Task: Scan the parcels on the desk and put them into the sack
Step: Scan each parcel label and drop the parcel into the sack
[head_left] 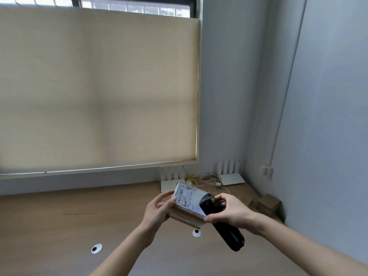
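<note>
1. The left hand (159, 208) grips a small brown cardboard parcel (186, 206) at lower centre of the frame, tilting its white label up, probably so the barcode faces the reader.
2. The right hand (229, 211) wraps a black handheld scanner (221, 222), its head touching or just above the label.
3. More brown cardboard boxes (268, 205) sit at the wooden table's (99, 216) right edge.
4. No sack is in view.

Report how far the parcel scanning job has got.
Done: nothing visibly; no sack is in view. In hand: the left hand holds a labelled parcel while the right hand aims the black scanner at its label. Left: bagging it, plus the brown boxes by the wall.
</note>
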The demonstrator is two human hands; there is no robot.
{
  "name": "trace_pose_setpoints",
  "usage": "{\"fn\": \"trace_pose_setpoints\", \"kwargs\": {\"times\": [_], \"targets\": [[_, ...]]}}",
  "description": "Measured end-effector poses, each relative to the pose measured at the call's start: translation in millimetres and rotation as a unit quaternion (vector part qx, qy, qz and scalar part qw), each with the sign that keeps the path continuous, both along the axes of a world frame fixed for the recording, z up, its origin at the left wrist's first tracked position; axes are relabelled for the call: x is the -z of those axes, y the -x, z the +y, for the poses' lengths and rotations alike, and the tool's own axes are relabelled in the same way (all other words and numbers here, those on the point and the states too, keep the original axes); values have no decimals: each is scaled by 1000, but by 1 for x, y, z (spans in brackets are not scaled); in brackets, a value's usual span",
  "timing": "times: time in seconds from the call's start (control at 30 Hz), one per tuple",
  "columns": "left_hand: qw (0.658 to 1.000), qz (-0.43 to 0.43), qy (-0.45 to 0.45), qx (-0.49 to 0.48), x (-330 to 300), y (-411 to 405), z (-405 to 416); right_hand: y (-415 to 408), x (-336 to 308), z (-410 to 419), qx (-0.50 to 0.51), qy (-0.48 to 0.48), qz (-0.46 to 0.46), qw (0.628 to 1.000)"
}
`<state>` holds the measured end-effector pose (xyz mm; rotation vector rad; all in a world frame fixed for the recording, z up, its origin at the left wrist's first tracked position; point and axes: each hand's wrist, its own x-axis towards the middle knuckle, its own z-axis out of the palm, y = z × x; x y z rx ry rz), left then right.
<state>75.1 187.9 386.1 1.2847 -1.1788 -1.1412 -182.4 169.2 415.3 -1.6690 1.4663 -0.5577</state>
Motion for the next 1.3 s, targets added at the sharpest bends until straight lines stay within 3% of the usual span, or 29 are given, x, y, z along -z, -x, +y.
{"fn": "trace_pose_setpoints", "kwargs": {"times": [0.23,0.43,1.3], "targets": [[998,-52,6,-24,-9,-9,17,4,-30,15,-41,121,224,966],[994,-99,12,-43,-12,-23,25,-9,-35,24,-49,150,324,933],[988,-91,5,-126,-3,-60,75,-56,-35,40,-129,190,333,914]]}}
